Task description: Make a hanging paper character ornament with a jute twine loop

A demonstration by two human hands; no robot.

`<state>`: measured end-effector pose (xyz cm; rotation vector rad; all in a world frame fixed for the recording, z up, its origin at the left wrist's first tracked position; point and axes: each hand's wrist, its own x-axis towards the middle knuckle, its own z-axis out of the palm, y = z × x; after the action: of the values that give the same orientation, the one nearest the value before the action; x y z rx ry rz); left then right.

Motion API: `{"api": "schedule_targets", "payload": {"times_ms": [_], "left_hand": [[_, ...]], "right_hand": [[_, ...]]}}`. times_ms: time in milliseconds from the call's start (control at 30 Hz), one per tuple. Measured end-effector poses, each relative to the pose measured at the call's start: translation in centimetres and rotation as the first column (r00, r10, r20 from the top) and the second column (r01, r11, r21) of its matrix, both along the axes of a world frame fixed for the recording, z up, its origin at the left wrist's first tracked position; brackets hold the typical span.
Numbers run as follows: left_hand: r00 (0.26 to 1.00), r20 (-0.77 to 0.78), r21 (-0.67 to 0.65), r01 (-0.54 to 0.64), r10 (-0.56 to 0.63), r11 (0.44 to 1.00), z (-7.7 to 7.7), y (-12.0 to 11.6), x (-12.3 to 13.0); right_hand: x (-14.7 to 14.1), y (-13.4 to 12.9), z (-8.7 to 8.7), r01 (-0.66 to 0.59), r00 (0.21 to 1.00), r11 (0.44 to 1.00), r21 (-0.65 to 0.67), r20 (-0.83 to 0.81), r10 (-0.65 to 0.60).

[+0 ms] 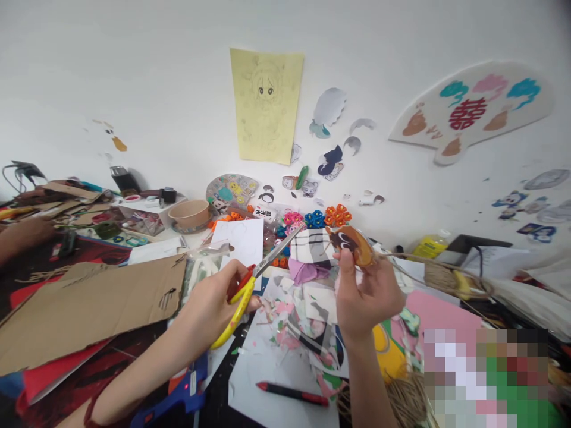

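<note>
My left hand (227, 297) is closed on yellow and red scissors (236, 318), whose blades point up and to the right. Near their tips, my right hand (368, 291) pinches an orange-brown paper cutout (354, 245) with a dark cartoon face part on it. The blades and the cutout appear apart. Below both hands lie white sheets (254, 380) strewn with pink, green and white paper scraps (285, 324).
A red and black pen (292, 393) and a blue glue gun (185, 389) lie in front. Cardboard (98, 303) is at left, near another person's hand (29, 238). A round tan bowl (190, 215), bright flowers (314, 219) and twine (405, 401) are around. Drawings hang on the wall.
</note>
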<state>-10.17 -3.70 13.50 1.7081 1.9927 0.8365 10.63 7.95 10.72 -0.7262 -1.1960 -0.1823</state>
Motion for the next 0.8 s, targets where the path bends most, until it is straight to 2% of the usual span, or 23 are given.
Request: {"api": "schedule_targets", "payload": {"times_ms": [100, 233, 333, 433, 533, 667, 800], "left_hand": [[0.998, -0.051, -0.003, -0.029, 0.029, 1.000, 0.2, -0.1, 0.0], [0.993, -0.112, -0.011, -0.038, 0.037, 0.999, -0.3, -0.4, -0.2], [0.994, -0.111, 0.031, -0.005, 0.008, 1.000, -1.2, -0.4, -0.5], [0.995, -0.087, 0.112, 0.058, -0.049, 0.992, -1.6, -0.3, -0.6], [0.995, -0.059, 0.098, 0.085, -0.079, 0.992, -1.4, -0.2, -0.4], [0.992, -0.036, -0.007, 0.123, -0.123, 0.992, -1.0, -0.2, 0.2], [0.989, 0.058, -0.096, 0.143, -0.138, 0.985, -0.8, -0.3, 1.0]], "right_hand": [[-0.1, -0.2, 0.0, -0.091, 0.994, 0.992, -0.092, -0.062, 0.085], [-0.3, -0.5, 0.4, -0.247, 0.951, 0.966, -0.079, -0.211, 0.226], [-0.3, -0.6, 0.7, -0.328, 0.913, 0.942, -0.077, -0.281, 0.295], [-0.1, -0.5, 0.4, -0.295, 0.931, 0.947, -0.128, -0.261, 0.255], [0.1, -0.3, 0.0, -0.207, 0.966, 0.966, -0.152, -0.189, 0.177], [0.0, -0.2, -0.1, -0.123, 0.984, 0.990, -0.063, -0.138, 0.114], [-0.5, -0.3, 0.4, -0.032, 0.995, 0.998, 0.058, -0.095, 0.037]]}}
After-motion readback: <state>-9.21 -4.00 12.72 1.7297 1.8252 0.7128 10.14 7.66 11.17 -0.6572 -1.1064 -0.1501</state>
